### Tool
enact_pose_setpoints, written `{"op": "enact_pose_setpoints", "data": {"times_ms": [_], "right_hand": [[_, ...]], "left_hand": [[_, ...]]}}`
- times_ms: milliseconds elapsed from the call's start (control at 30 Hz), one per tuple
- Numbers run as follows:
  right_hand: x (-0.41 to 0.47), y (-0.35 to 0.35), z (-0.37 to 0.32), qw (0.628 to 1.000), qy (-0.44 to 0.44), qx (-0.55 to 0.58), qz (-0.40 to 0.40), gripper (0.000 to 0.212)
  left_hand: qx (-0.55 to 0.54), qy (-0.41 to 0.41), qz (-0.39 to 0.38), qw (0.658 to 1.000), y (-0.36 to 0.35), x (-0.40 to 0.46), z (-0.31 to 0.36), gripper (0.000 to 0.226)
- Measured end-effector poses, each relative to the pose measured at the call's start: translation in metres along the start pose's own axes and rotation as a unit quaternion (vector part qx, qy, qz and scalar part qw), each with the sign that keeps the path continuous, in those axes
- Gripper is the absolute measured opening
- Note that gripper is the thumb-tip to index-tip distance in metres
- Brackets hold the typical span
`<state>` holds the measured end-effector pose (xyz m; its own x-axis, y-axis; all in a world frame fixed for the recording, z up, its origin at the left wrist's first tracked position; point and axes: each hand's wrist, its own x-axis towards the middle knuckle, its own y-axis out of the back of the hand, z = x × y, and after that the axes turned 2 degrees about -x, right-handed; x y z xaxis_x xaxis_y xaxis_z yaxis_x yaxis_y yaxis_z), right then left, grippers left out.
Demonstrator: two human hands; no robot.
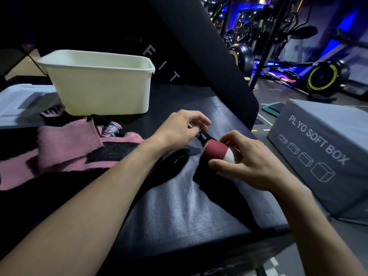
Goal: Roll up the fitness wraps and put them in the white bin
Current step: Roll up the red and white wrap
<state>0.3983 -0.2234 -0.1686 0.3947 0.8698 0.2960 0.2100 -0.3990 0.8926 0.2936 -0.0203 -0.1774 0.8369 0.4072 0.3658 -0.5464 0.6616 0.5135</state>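
**Two hands on one rolled wrap**

Two of my hands meet over the black mat [179,206]. My right hand [251,164] grips the rolled wrap [216,152], thumb under it and fingers curled over the top. The roll is a short cylinder of smooth red cloth with a white band at the end nearest my right palm; its long axis runs from that palm up and left toward my left hand [179,129]. My left hand pinches the black strap end [204,136] sticking out of the roll's far end. Left of my left forearm lie loose pink wraps [65,150], fuzzy, with black hook patches. Beyond my left hand stands the white bin [103,88], smooth plastic, rectangular. Right of my right hand sits a grey soft box [322,148].
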Motion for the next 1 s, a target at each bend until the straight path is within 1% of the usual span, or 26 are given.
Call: {"op": "enact_pose_setpoints", "data": {"times_ms": [67,167,267,333,400,467,500,567,633,667,767,800,833,900,933,1000], "right_hand": [[0.004,0.0,0.0,1.0,-0.02,0.005,-0.003,0.061],[0.009,-0.001,0.003,0.998,-0.059,0.003,0.0,0.053],[0.013,-0.003,0.005,0.995,-0.095,0.039,-0.013,0.041],[0.016,-0.004,0.008,0.989,-0.121,0.088,-0.008,0.038],[0.02,-0.006,0.013,0.982,-0.138,0.131,0.001,0.045],[0.022,-0.007,0.019,0.975,-0.15,0.164,0.003,0.057],[0.023,-0.007,0.022,0.97,-0.157,0.186,0.004,0.061],[0.022,-0.008,0.025,0.959,-0.171,0.225,0.012,0.058],[0.021,-0.009,0.026,0.952,-0.183,0.244,0.014,0.055],[0.021,-0.009,0.024,0.951,-0.188,0.245,0.015,0.059],[0.02,-0.01,0.02,0.947,-0.192,0.258,0.025,0.081],[0.018,-0.011,0.019,0.945,-0.193,0.262,0.035,0.08],[0.017,-0.012,0.018,0.945,-0.191,0.262,0.041,0.072],[0.014,-0.014,0.015,0.949,-0.185,0.249,0.056,0.047],[0.012,-0.015,0.012,0.951,-0.184,0.24,0.061,0.04],[0.008,-0.014,0.01,0.952,-0.182,0.235,0.071,0.036]], "left_hand": [[-0.008,0.005,0.011,1.0,0.0,-0.001,0.003,0.031],[-0.005,0.04,0.012,0.999,0.005,-0.004,0.01,0.02],[-0.001,0.104,-0.04,0.994,0.015,-0.008,0.018,0.009],[-0.019,0.169,-0.108,0.979,0.02,-0.011,0.023,0.016],[-0.066,0.229,-0.183,0.954,0.021,-0.015,0.028,0.028],[-0.116,0.249,-0.233,0.933,0.017,-0.019,0.032,0.035],[-0.139,0.249,-0.242,0.927,0.013,-0.02,0.033,0.037],[-0.172,0.246,-0.231,0.925,0.002,-0.021,0.036,0.039],[-0.193,0.246,-0.195,0.93,-0.009,-0.021,0.039,0.034],[-0.199,0.244,-0.177,0.933,-0.012,-0.021,0.041,0.032],[-0.209,0.24,-0.152,0.936,-0.017,-0.023,0.046,0.029],[-0.21,0.239,-0.147,0.936,-0.018,-0.023,0.048,0.029],[-0.213,0.239,-0.141,0.937,-0.019,-0.024,0.048,0.03],[-0.224,0.24,-0.133,0.935,-0.022,-0.025,0.047,0.034],[-0.233,0.24,-0.133,0.933,-0.023,-0.025,0.046,0.035],[-0.259,0.234,-0.132,0.928,-0.024,-0.027,0.045,0.035]]}}
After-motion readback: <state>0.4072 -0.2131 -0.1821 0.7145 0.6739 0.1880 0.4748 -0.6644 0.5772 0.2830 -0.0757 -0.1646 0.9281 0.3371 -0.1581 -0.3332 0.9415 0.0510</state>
